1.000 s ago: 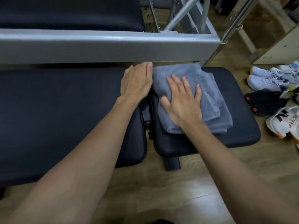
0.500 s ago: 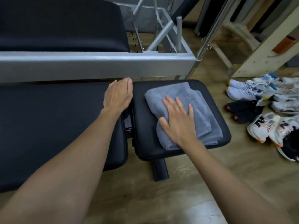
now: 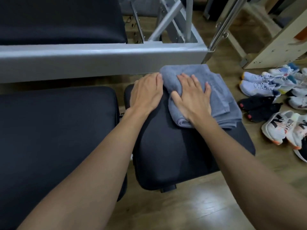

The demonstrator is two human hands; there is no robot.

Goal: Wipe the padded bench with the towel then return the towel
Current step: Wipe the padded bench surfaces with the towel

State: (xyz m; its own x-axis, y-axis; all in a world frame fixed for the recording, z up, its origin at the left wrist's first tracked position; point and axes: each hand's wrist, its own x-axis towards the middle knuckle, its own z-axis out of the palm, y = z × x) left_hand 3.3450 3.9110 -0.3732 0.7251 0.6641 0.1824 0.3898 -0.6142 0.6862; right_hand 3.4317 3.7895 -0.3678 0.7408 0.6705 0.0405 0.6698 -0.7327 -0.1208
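A folded grey-blue towel (image 3: pixel 221 95) lies on the far right part of the small black seat pad (image 3: pixel 174 156) of the padded bench. My right hand (image 3: pixel 192 97) presses flat on the towel, fingers spread, thumb hooked against its left fold. My left hand (image 3: pixel 147 92) rests palm down on the seat pad's far left corner, fingertips touching the towel's left edge. The long black back pad (image 3: pixel 58 138) of the bench stretches to the left, separated by a narrow gap.
A grey metal frame beam (image 3: pixel 99 58) runs across just beyond the bench, with another black pad (image 3: pixel 59 19) behind it. Several shoes (image 3: pixel 275 103) lie on the wooden floor at the right. A wooden stand (image 3: pixel 272 45) is at the far right.
The towel, under my right hand, has slid toward the far edge of the seat pad. My left hand has moved from the back pad's corner onto the seat pad, beside the towel.
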